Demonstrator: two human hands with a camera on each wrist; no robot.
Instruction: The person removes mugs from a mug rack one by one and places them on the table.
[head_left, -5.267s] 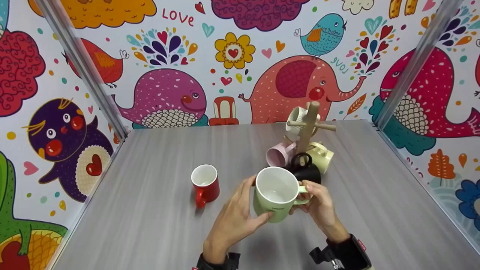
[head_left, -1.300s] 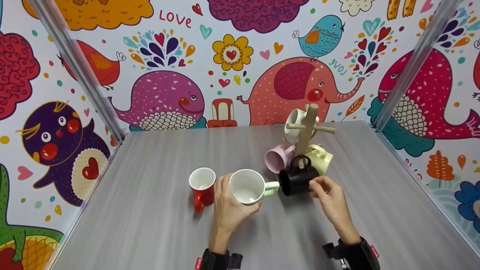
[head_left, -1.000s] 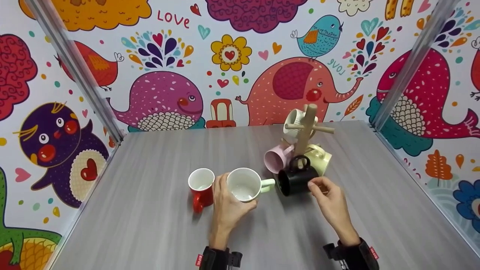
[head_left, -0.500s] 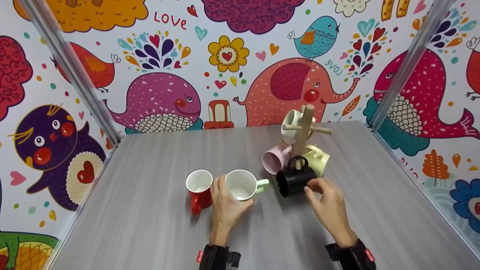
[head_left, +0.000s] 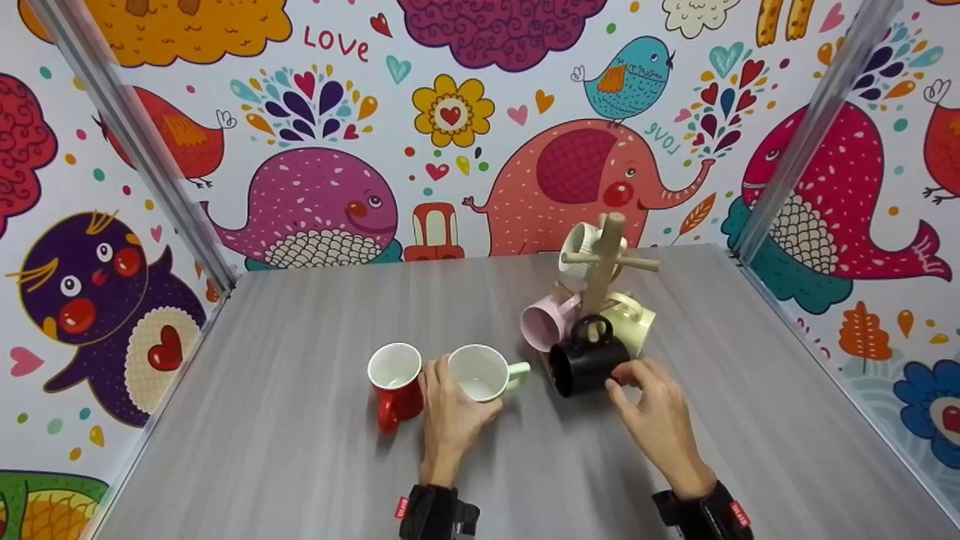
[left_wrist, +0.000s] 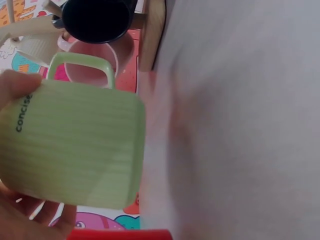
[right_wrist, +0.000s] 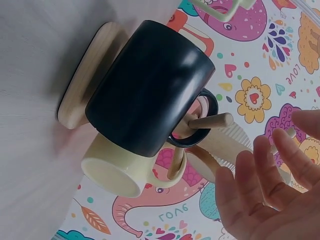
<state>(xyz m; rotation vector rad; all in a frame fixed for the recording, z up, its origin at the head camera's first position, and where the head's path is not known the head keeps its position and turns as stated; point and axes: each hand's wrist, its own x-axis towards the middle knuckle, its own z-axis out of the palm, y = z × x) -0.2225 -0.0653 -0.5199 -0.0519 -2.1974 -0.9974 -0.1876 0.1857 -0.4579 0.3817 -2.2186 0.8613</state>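
Note:
My left hand point(head_left: 452, 409) grips a light green mug point(left_wrist: 75, 145) round its body, thumb and fingers on opposite sides. The mug's white inside faces up in the head view, and its handle points right, towards the mug rack. In the left wrist view "concise" is lettered on its side, and its shadow falls on the table off its base. Just left of that hand a red mug point(head_left: 401, 401) with a white inside stands upright. My right hand point(right_wrist: 272, 192) holds nothing; its loosely bent fingers are close to a black mug point(right_wrist: 150, 87), which hangs by its handle on a rack peg.
The wooden mug rack point(head_left: 598, 281) stands on the grey table point(head_left: 300, 405) at the back right. A pink mug point(head_left: 547, 322), a pale yellow mug point(head_left: 634, 322) and a white mug point(head_left: 577, 247) also hang on it. Patterned walls point(head_left: 322, 202) enclose the table's back and sides.
Earlier both hands held the green mug near the rack. The right hand has let go of it and stays by the black mug. The left hand has carried it left and lower, beside the red mug.

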